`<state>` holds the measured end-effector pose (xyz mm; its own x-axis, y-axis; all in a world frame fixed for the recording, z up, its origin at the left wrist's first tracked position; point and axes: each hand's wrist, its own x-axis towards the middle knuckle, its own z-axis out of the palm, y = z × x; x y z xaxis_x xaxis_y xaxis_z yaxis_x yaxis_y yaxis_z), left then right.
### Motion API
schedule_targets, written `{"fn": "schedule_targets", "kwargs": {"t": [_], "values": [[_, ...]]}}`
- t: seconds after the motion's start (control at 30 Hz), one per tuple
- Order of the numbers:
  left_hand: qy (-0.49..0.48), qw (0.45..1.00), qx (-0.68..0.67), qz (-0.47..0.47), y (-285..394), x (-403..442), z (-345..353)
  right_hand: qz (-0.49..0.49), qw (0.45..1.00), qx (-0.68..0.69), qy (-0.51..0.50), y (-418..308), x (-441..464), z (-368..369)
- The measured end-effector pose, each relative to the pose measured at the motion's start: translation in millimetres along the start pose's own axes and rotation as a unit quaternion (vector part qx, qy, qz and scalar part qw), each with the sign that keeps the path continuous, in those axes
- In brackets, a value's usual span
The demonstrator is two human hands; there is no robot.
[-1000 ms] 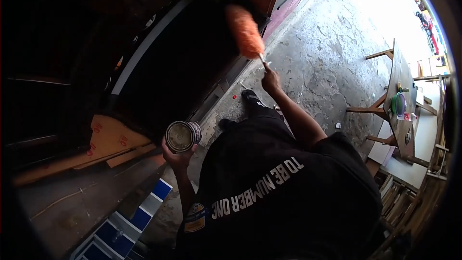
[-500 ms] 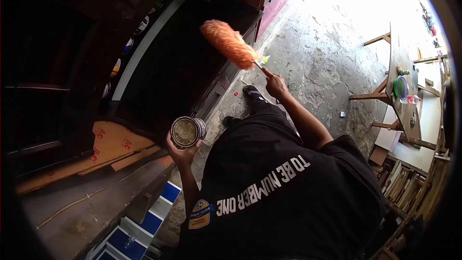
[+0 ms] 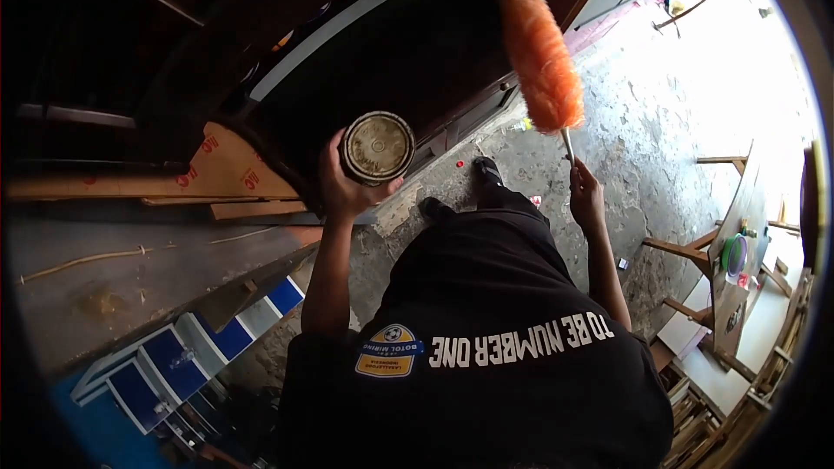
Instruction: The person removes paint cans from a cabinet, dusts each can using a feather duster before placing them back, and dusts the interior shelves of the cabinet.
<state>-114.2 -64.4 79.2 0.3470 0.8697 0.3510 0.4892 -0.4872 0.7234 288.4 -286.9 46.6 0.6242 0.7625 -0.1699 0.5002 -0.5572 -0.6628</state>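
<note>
My left hand is wrapped round a round can with a dirty, pale lid or base facing me. It is held up in front of a dark wooden cabinet. On the other side, my right hand grips the thin handle of a fluffy orange duster. The duster's head points up and away, near the cabinet's right end, apart from the can.
Left of me lie a board with red print and a blue-and-white drawer unit. A wooden bench with a green-rimmed bowl stands at right. A small red object lies on the worn concrete floor.
The can has risen further forward in my left hand. My right hand has drawn lower and to the right, and the duster has swung from pointing left to nearly upright. The view has turned.
</note>
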Motion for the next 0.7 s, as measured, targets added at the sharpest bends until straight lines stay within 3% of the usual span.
{"fn": "schedule_targets", "kwargs": {"t": [0.07,0.17,0.2,0.23,0.27,0.3,0.33,0.4,0.43,0.47,0.53,0.6,0.63,0.7], "values": [[0.015,0.996,-0.085,0.028,-3.7,7.7,10.6,-0.134,0.991,-0.013,-0.025,-29.5,-10.2,-2.6],[0.061,0.979,-0.192,0.026,17.1,18.7,25.8,-0.217,0.968,0.007,-0.124,-90.3,-30.7,-14.1],[-0.036,0.971,-0.235,-0.022,11.9,22.1,25.4,-0.258,0.955,0.018,-0.145,-101.6,-34.3,-15.8],[-0.031,0.971,-0.234,-0.024,9.3,22.2,28.7,-0.272,0.947,0.013,-0.168,-106.5,-33.8,-16.7],[-0.044,0.992,-0.081,0.091,7.3,21.5,31.9,-0.275,0.946,0.011,-0.171,-104.3,-29.3,-19.1],[-0.056,0.975,0.077,0.201,8.7,19.8,34.5,-0.255,0.955,-0.012,-0.149,-100.6,-22.9,-22.1],[-0.052,0.976,0.079,0.196,11.1,15.2,41.5,-0.235,0.963,-0.037,-0.127,-98.8,-16.9,-26.4],[0.039,0.987,-0.153,-0.01,16.8,5.3,59.9,-0.237,0.963,-0.081,-0.098,-100.6,-7.4,-44.0],[0.045,0.991,-0.118,-0.034,18.9,3.1,63.0,-0.245,0.962,-0.087,-0.077,-101.8,-3.5,-52.2],[0.051,0.991,-0.115,-0.038,22.0,1.5,66.3,-0.253,0.961,-0.093,-0.056,-100.9,0.2,-58.8],[0.048,0.996,-0.079,-0.009,34.6,4.1,70.6,-0.289,0.941,-0.123,-0.125,-96.6,0.0,-71.6],[-0.058,0.973,-0.22,0.027,-1.9,-7.2,105.5,-0.371,0.902,-0.145,-0.168,-86.6,5.3,-81.4],[-0.054,0.975,-0.216,0.024,26.7,4.7,96.7,-0.375,0.9,-0.142,-0.172,-79.1,14.7,-83.3],[-0.075,0.995,0.066,-0.028,77.9,23.3,80.3,-0.323,0.926,-0.14,-0.133,-64.3,36.7,-89.4]]}}
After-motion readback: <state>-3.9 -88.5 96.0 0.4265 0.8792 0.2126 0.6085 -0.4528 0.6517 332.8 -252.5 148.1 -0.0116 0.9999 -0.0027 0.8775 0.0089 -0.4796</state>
